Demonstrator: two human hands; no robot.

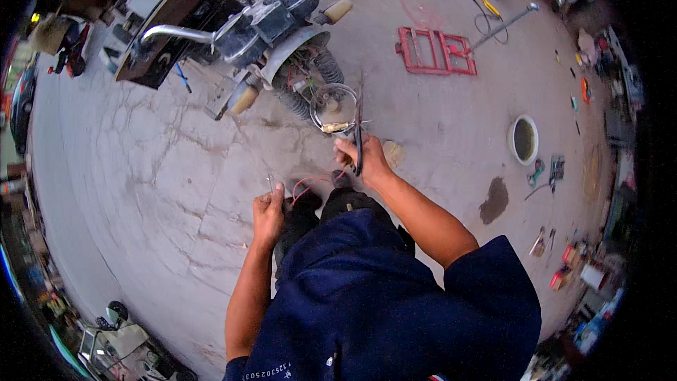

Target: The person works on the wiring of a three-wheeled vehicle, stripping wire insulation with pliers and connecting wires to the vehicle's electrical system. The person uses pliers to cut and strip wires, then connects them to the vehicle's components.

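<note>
My left hand (268, 216) is closed, with a small thin silvery piece (270, 183) sticking up from its fingertips; its kind is too small to tell. Beside that hand a thin red wire (310, 179) begins, looping across to my right hand (367, 158). The right fingers are closed round a long dark tool (358, 142), like shears or pliers, pointing away from me. Just beyond it a round headlight shell (333, 104) hangs at the front of a partly stripped motorcycle (275, 28). A screwdriver with a yellowish handle (334, 127) lies at the shell's near rim.
A red metal frame (437, 53) with a long bar lies at the far right. Nearer stand a white bucket (523, 140) and a dark wet patch (493, 201). Tools and parts line the right side; a small vehicle (123, 346) is at lower left. The concrete floor (162, 176) is cracked.
</note>
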